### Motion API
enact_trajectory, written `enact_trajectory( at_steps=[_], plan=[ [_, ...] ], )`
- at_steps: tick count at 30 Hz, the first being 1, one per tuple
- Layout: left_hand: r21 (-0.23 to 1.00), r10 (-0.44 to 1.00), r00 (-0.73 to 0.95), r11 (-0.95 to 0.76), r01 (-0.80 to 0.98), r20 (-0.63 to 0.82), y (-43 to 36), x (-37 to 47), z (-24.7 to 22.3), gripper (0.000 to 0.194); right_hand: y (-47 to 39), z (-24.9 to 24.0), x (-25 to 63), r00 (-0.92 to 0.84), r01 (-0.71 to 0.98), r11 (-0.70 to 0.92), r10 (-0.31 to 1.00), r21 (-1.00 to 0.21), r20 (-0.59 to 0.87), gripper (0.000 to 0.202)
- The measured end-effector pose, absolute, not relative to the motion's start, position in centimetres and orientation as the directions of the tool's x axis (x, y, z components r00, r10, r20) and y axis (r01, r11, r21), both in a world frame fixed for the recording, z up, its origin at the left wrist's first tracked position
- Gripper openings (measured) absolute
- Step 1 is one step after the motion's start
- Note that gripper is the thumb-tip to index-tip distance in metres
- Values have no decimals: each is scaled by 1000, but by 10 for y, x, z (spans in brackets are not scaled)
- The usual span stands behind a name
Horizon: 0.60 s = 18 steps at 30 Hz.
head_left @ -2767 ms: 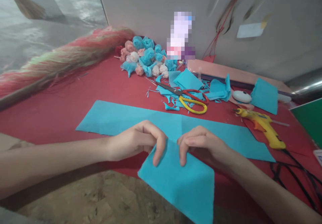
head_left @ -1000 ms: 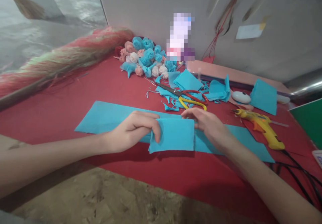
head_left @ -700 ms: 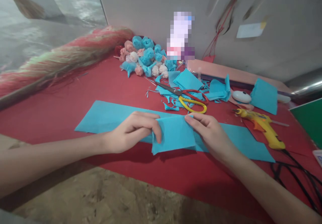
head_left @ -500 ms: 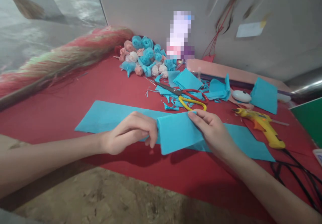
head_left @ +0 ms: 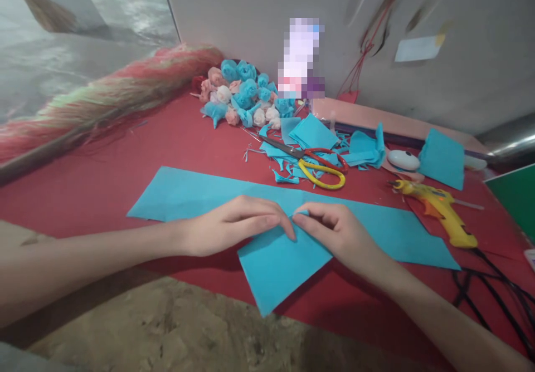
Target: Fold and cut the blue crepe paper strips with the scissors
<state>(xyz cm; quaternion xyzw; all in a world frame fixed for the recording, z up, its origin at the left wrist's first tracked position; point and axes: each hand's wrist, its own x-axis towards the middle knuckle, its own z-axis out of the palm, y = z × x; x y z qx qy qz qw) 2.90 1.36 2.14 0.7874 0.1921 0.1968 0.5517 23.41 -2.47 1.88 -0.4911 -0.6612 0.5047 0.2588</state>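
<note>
A square of blue crepe paper (head_left: 284, 272) hangs tilted over the table's near edge, one corner pointing down towards me. My right hand (head_left: 330, 224) pinches its upper corner between thumb and fingertips. Across the paper's upper left part lies my left hand (head_left: 246, 224), fingers stretched out and the index fingertip close to the pinched corner. Beneath both hands, a long blue crepe paper strip (head_left: 179, 194) is spread over the red tabletop (head_left: 104, 171). Scissors (head_left: 321, 166) with red and yellow handles rest beyond the strip.
Several paper flowers (head_left: 248, 91) are heaped at the back. Blue scraps and folded sheets (head_left: 313, 132) lie near the scissors. On the right are a yellow glue gun (head_left: 438, 207), its black cord (head_left: 480, 283) and a white oval object (head_left: 403, 160). A straw broom (head_left: 104, 96) lies left.
The blue square has turned and come down closer to me, its corner now pointing downward. My left hand has moved right over it, and my right hand has shifted left and lower.
</note>
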Motion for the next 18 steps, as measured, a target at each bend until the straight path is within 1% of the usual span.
enact_trajectory(
  at_steps=[4,7,11,14,18],
  plan=[
    [921,498,858,-379,90,121,12,28,21,30,-28,17,231,-383,454,58,913,-889,-136,37],
    [916,499,859,-388,99,118,12,28,22,30,-31,16,230,-380,472,80,917,-878,-121,36],
    [921,524,845,-374,110,112,13,27,23,31,-27,17,235,-303,471,80,950,-878,-76,37],
    [942,550,826,-326,76,124,13,25,22,33,-18,19,244,-225,461,89,974,-883,-19,37],
    [962,568,810,-272,17,147,16,18,18,38,-7,23,257,-179,460,98,984,-883,16,36]
  ],
)
